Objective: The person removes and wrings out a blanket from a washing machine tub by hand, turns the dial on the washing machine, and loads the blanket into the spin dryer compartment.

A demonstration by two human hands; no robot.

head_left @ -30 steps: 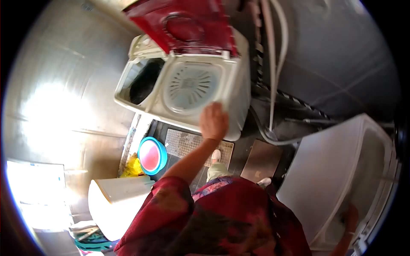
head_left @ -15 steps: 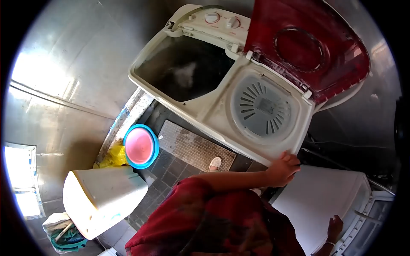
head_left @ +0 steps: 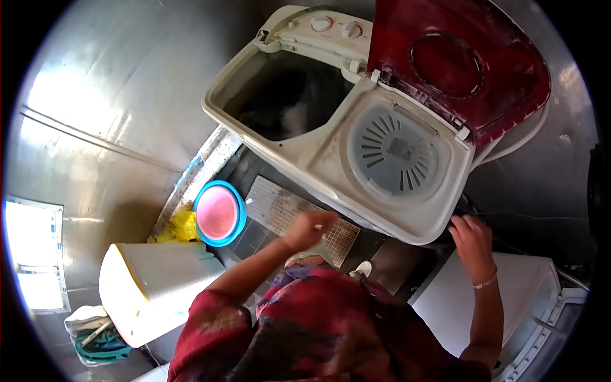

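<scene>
The twin-tub washing machine [head_left: 305,156] stands in front of me, its wash tub [head_left: 280,95] uncovered, with dark water and a pale patch in it. Over the spin side, the dark red lid [head_left: 458,70] is raised, and a grey slotted spin cover [head_left: 398,149] sits in the opening. My left hand [head_left: 310,229] hangs over the floor in front of the machine, its fingers curled together and nothing showing in them. Close beside the machine's front right corner is my right hand [head_left: 472,240], fingers loosely bent and apart, with a bracelet on the wrist.
A pink basin [head_left: 216,211] sits inside a blue one on the floor at left, beside a yellow bag [head_left: 181,226]. Nearer me is a white bin-like container [head_left: 168,283]. A white appliance [head_left: 503,286] stands at right. A mat [head_left: 273,204] lies before the machine.
My left hand has left the machine's front right corner and moved left over the floor. My right hand has come up and forward from the white appliance to near that corner.
</scene>
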